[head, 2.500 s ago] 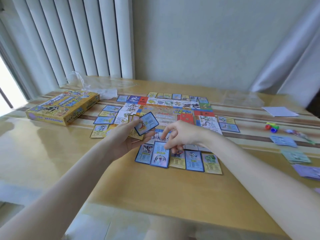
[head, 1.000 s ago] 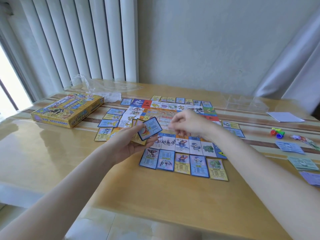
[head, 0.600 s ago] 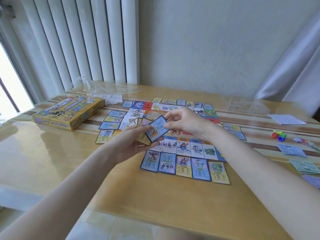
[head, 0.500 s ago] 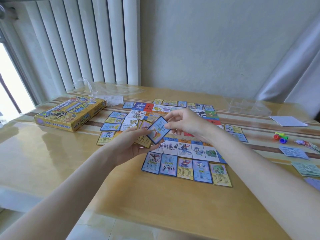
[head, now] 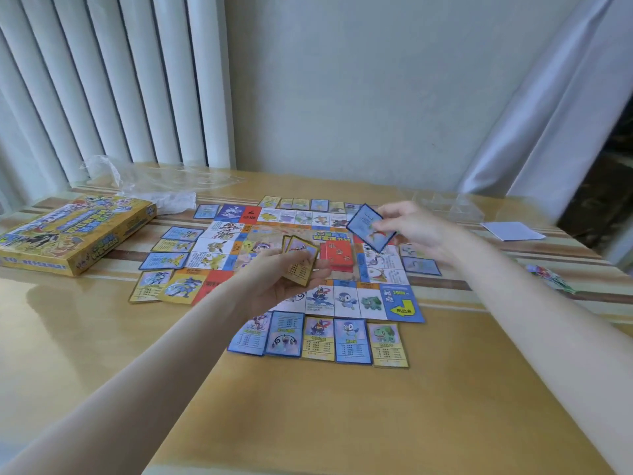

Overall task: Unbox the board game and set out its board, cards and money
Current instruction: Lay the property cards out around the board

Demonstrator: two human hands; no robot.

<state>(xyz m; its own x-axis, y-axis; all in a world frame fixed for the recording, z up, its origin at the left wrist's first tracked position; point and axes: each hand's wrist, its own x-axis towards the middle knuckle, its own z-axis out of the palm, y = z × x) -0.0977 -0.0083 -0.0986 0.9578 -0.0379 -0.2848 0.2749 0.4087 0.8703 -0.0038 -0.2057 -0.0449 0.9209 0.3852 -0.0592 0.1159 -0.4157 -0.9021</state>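
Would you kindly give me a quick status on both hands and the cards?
Left hand grips card stack. Right hand pinches blue card over board, far-right side. Nothing in the way.

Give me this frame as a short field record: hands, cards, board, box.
left hand: holds a small stack of yellow-bordered cards
right hand: pinches one blue-bordered card, lifted above the board's right side
board: flat on the table, cards laid along its edges
red deck: on the board's centre
box: closed, far left
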